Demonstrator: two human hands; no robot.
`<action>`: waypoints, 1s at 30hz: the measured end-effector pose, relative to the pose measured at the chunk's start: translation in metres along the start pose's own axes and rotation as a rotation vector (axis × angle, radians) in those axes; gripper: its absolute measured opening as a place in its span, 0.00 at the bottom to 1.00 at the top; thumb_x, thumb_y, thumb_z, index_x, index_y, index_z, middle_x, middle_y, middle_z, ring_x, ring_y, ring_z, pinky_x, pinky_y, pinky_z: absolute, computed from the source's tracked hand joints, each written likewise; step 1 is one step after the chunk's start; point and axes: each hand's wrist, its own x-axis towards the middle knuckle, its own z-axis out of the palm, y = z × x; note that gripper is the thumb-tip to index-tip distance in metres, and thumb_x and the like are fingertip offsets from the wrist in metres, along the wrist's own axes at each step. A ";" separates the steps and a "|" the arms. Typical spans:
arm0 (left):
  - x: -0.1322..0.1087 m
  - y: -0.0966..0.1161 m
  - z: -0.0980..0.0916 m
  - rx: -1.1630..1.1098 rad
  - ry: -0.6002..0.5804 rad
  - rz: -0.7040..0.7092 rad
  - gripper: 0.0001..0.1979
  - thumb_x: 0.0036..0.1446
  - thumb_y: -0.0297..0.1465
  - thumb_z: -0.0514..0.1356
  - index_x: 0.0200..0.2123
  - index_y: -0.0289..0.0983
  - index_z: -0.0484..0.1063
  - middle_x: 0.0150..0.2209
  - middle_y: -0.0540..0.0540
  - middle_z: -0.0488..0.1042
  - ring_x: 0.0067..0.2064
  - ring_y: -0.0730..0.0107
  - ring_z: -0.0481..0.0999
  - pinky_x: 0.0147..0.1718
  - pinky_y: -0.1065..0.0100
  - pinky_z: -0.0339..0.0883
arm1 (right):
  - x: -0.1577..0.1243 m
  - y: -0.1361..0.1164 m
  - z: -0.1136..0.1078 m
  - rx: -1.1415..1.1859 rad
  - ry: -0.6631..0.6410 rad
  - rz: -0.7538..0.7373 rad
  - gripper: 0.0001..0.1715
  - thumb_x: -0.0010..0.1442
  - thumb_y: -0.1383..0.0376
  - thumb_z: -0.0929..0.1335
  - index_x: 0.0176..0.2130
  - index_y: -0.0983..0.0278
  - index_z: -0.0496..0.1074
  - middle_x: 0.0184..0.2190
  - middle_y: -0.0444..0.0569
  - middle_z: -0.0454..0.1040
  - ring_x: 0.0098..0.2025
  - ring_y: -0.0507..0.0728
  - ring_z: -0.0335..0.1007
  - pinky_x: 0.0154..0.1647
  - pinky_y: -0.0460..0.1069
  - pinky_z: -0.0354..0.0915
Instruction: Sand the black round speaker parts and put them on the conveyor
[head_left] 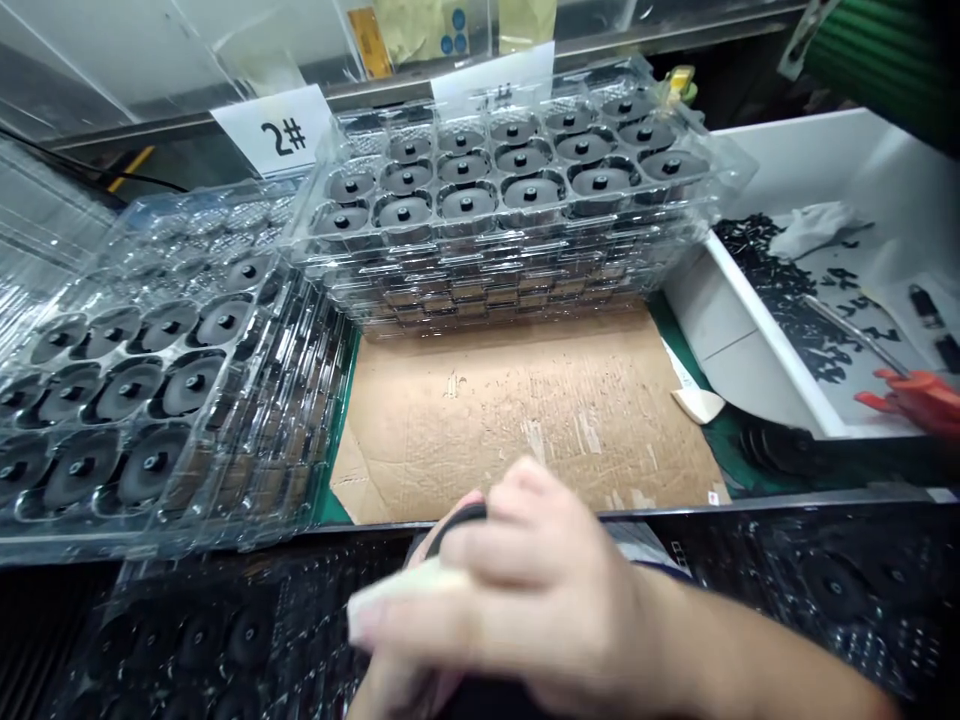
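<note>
My right hand (547,585) is in front of me, low in the middle, its fingers curled and smeared by motion. A pale strip (420,580) shows along its thumb and fingers; its kind I cannot make out. Below and behind it, my left hand (390,685) is mostly hidden. The dark rim of a black round part (466,515) sticks out between the two hands, with a fingertip of my left hand over its far edge. The rest of that part is covered by my right hand.
Clear plastic trays of black discs stand stacked at the back (465,205) and left (150,400). Cardboard (510,400) covers the bench. At right are a white bin (787,350) with small black pieces, red-handled pliers (915,395) and a beige wedge (699,404).
</note>
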 end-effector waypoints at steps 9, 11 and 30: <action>0.009 0.013 0.001 -0.208 -0.348 -0.166 0.25 0.43 0.44 0.62 0.47 0.46 0.72 0.48 0.48 0.75 0.49 0.56 0.73 0.47 0.66 0.69 | -0.063 0.112 0.039 -0.070 0.198 0.749 0.21 0.57 0.64 0.64 0.50 0.64 0.69 0.44 0.56 0.65 0.42 0.60 0.67 0.45 0.59 0.64; 0.010 0.013 -0.002 -0.248 -0.383 -0.186 0.24 0.46 0.45 0.60 0.48 0.46 0.71 0.48 0.48 0.75 0.50 0.56 0.73 0.48 0.66 0.68 | -0.072 0.108 0.042 -0.110 0.241 0.774 0.26 0.58 0.65 0.63 0.56 0.64 0.62 0.48 0.57 0.59 0.39 0.58 0.66 0.45 0.59 0.64; 0.027 0.008 -0.003 1.130 -0.480 0.895 0.55 0.44 0.17 0.64 0.62 0.47 0.27 0.53 0.38 0.64 0.54 0.57 0.66 0.51 0.52 0.64 | -0.105 0.035 0.015 0.227 0.302 0.813 0.14 0.60 0.68 0.65 0.46 0.56 0.69 0.40 0.46 0.71 0.35 0.50 0.68 0.36 0.45 0.65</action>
